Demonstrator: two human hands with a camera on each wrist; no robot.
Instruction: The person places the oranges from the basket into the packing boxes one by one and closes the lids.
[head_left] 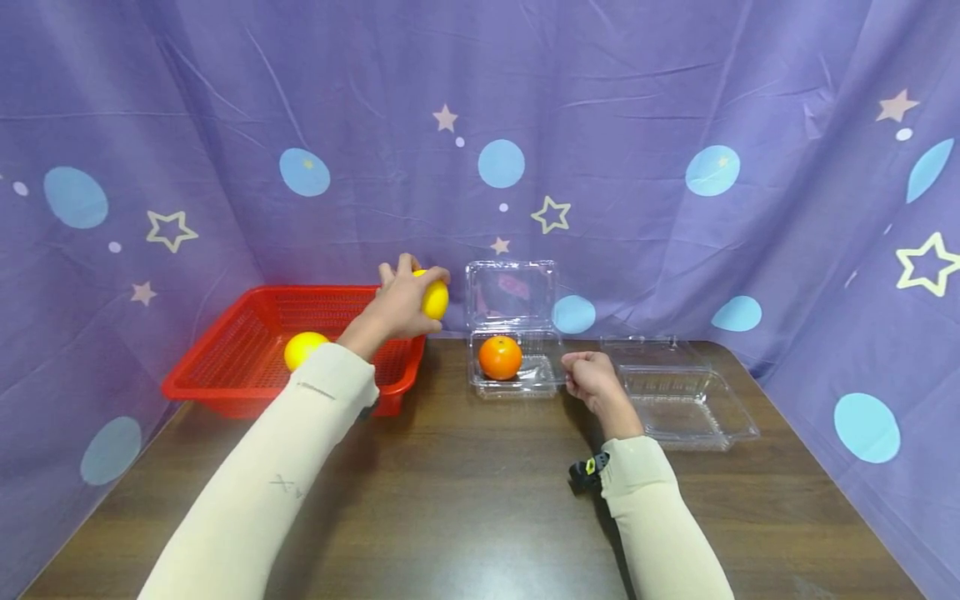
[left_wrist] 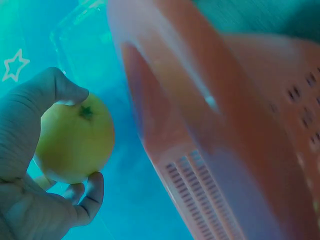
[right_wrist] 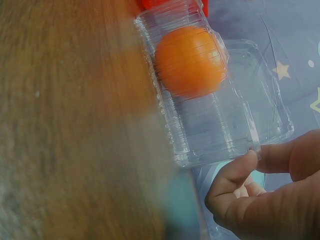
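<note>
My left hand grips a yellow round fruit with a small green stem end, above the right rim of the red basket. In the left wrist view the thumb lies on top of the fruit and fingertips lie below it. My right hand pinches the right edge of a clear plastic clamshell box, whose lid stands raised at the back. An orange sits in the left part of that box. Another yellow fruit lies in the basket, partly hidden by my left sleeve.
A second clear clamshell box lies opened on the wooden table, right of my right hand. Behind the table hangs a purple curtain with stars and dots. The basket stands at the table's back left.
</note>
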